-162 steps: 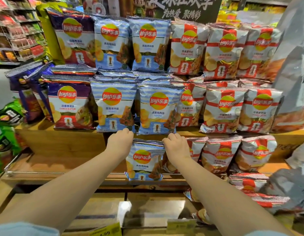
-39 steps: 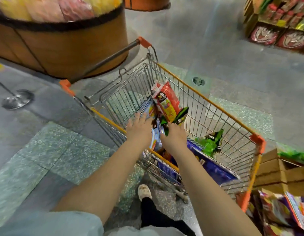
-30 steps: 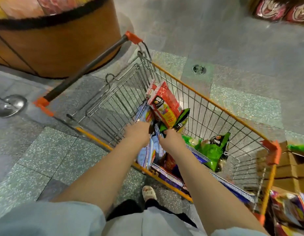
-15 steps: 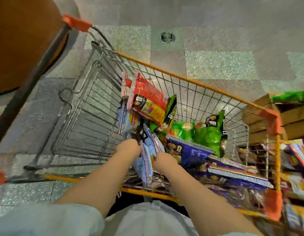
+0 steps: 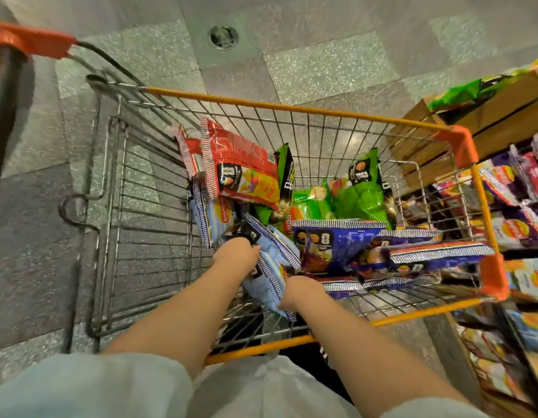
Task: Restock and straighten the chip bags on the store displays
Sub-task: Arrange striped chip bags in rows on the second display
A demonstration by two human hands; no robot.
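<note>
A wire shopping cart (image 5: 292, 108) with orange rails holds several chip bags: red (image 5: 240, 170), green (image 5: 361, 191), dark blue (image 5: 331, 245) and light blue. Both my hands are inside the cart at its near side. My left hand (image 5: 236, 254) grips the upper edge of a light blue bag (image 5: 272, 267). My right hand (image 5: 301, 289) holds the same bag lower down, its fingers hidden behind the bag. The bag stands on edge between the two hands.
The chip display (image 5: 515, 212) with purple and blue bags on wooden shelves stands at the right, close against the cart. The cart's handle (image 5: 32, 40) with an orange end is at top left. Grey tiled floor (image 5: 322, 61) lies beyond.
Five seconds ago my hands were on a bag at the display shelf. Since then I have turned to the cart, reached in, and both hands have closed round the light blue bag.
</note>
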